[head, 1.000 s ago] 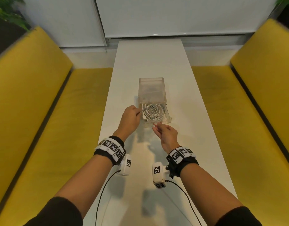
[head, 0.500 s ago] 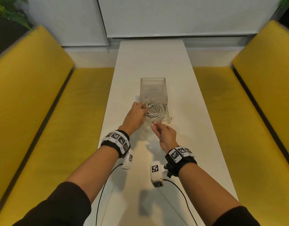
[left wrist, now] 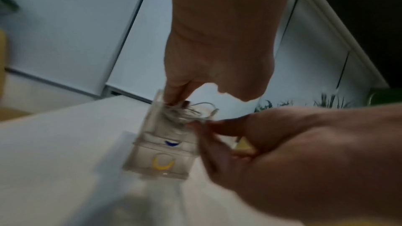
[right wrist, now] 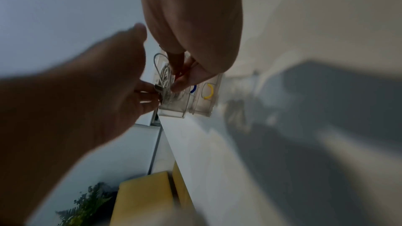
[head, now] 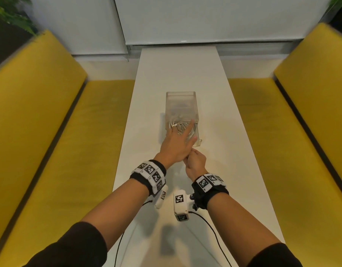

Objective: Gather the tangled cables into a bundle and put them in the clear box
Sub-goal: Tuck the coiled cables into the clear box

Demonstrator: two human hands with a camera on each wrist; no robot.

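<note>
A clear box [head: 180, 105] stands mid-table, its near part open, with the white cable bundle [head: 180, 127] coiled inside. My left hand [head: 178, 137] reaches over the box's near end, and its straight, spread fingers press down on the coil. The left wrist view shows those fingertips [left wrist: 174, 99] among the cables [left wrist: 191, 112]. My right hand [head: 191, 154] sits just in front of the box with curled fingers. It pinches a loose cable end, as seen in the left wrist view [left wrist: 204, 126]. Both wrist views are blurred.
The long white table [head: 205, 83] runs away from me between two yellow benches [head: 50, 132] [head: 291, 132]. A wall with blinds closes the far end. A blue and a yellow ring [left wrist: 162, 164] sit in the box's front compartment. Plants stand in the far corners.
My left hand moved from the box's left side to on top of the cables, fingers now spread. The right hand stayed at the front edge, still pinching the cable end.
</note>
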